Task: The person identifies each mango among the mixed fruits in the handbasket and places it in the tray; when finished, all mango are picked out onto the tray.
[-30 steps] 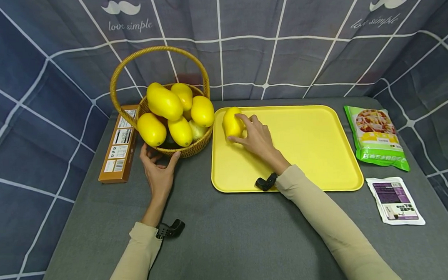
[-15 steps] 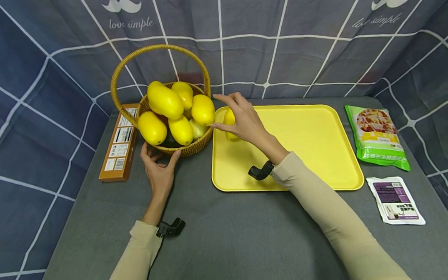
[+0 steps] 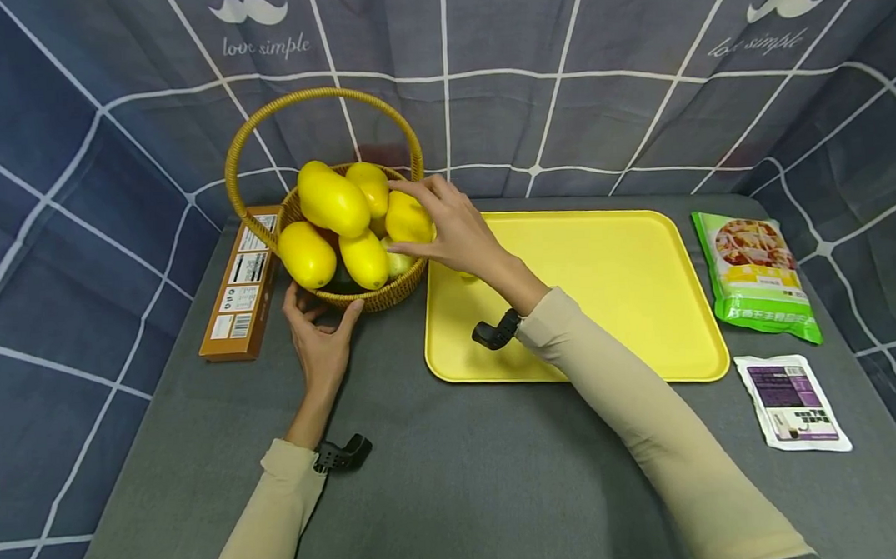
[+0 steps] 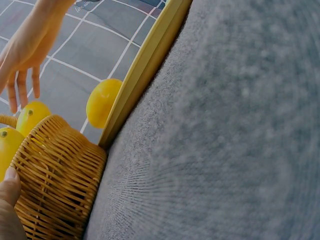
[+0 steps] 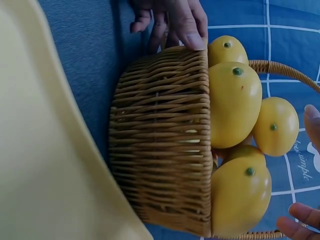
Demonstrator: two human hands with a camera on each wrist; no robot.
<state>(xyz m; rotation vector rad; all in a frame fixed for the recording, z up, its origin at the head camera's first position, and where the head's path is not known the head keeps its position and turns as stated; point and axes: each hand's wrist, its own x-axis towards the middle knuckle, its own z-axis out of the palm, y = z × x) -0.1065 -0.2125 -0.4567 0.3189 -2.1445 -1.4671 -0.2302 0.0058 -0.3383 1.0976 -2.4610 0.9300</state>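
A wicker basket (image 3: 389,297) with a tall handle holds several yellow mangoes (image 3: 332,203), plus a paler, greenish fruit (image 3: 399,262). My left hand (image 3: 319,343) holds the basket's front side, its thumb at the rim, as the right wrist view also shows. Over the basket's right side is my right hand (image 3: 453,229), thumb and fingers spread on either side of a mango (image 3: 408,218). In the right wrist view those fingertips (image 5: 307,215) stand apart from the fruit. Another mango (image 4: 103,102) lies on the yellow tray (image 3: 599,298), mostly hidden by my right hand in the head view.
Left of the basket, partly behind it, lies a brown box (image 3: 232,322) with white labels. Beyond the tray's right edge are a green food packet (image 3: 756,274) and a white-and-purple pouch (image 3: 793,404). A grey checked curtain (image 3: 500,102) stands close behind.
My right hand has let go of the mango on the tray and moved left to the basket's fruit. The left hand stays at the basket.
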